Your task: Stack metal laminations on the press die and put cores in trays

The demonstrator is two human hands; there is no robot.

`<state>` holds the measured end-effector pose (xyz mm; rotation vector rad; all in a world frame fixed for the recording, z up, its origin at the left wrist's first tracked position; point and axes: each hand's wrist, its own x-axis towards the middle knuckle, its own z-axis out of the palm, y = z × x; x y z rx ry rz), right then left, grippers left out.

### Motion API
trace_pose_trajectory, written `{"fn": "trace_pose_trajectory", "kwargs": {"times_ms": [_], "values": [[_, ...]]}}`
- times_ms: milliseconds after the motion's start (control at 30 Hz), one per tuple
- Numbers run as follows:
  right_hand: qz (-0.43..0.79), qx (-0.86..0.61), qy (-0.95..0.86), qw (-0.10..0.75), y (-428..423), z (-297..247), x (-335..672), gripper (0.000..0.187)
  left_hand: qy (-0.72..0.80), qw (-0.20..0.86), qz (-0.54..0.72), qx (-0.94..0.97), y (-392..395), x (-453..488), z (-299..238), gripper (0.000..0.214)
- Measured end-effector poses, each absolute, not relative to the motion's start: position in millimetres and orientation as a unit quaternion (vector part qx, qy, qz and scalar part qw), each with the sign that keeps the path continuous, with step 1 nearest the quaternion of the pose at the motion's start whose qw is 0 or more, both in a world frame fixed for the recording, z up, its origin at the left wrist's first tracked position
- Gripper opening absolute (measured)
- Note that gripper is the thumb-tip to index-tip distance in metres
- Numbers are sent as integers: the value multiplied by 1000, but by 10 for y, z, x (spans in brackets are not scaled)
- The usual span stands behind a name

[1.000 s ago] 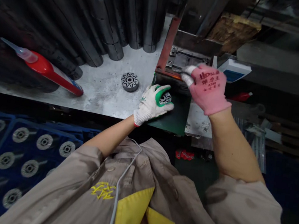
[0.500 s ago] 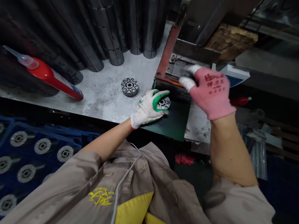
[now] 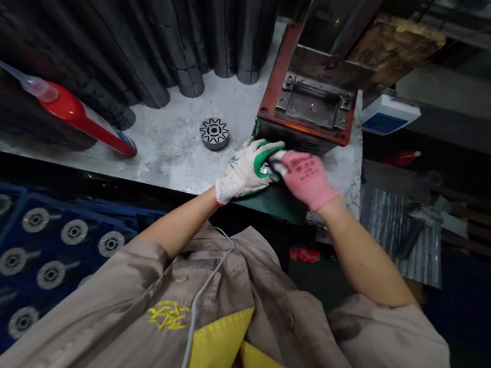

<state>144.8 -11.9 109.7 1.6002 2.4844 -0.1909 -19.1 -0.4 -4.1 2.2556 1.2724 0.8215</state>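
My left hand [image 3: 248, 169], in a white glove with green on the thumb and fingers, is wrapped round a slotted round metal core [image 3: 266, 167] at the bench's front edge. Most of that core lies hidden under both hands. My right hand [image 3: 304, 177], in a pink glove with pale fingertips, meets it from the right, fingers drawn together over its top. What those fingertips hold, if anything, is hidden. Left of my hands a second slotted core [image 3: 214, 133] stands flat on the grey bench [image 3: 164, 153]. Behind them sits a metal fixture [image 3: 312, 105] with a small red light spot, on a red-edged base.
Tall stacks of dark cores [image 3: 159, 23] fill the back left. A red bottle with a pointed nozzle [image 3: 84, 120] lies along the left side. Blue trays [image 3: 14, 217] with several cores are below left. A white-and-blue box [image 3: 391, 115] stands right of the fixture.
My right hand has come from the fixture toward me and left, down to the core, uncovering the fixture and its red spot. My left hand keeps its hold. The view has shifted slightly.
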Motion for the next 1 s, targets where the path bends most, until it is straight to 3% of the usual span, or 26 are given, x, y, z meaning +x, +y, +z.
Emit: {"fn": "trace_pose_trajectory", "kwargs": {"times_ms": [133,233,367,533,767,900,1000], "values": [[-70,518,823,221,-134,1076,1150,41,447,230,280,818,-5,-218,22,70],[-72,497,828,250,-102,1154,1096,41,445,239,276,818,-3,-241,62,70],[-77,515,839,157,-27,1297,1376,37,436,265,311,802,11,-208,65,70],[55,610,789,-53,373,1387,1701,63,511,267,360,733,19,-64,88,50],[58,583,801,-125,586,1183,1765,60,531,218,310,758,-33,0,109,55],[-14,590,801,-105,208,1138,1798,43,537,208,287,766,-62,7,62,72],[-87,568,817,-44,20,981,1746,35,520,196,281,782,-27,-1,38,74]]}}
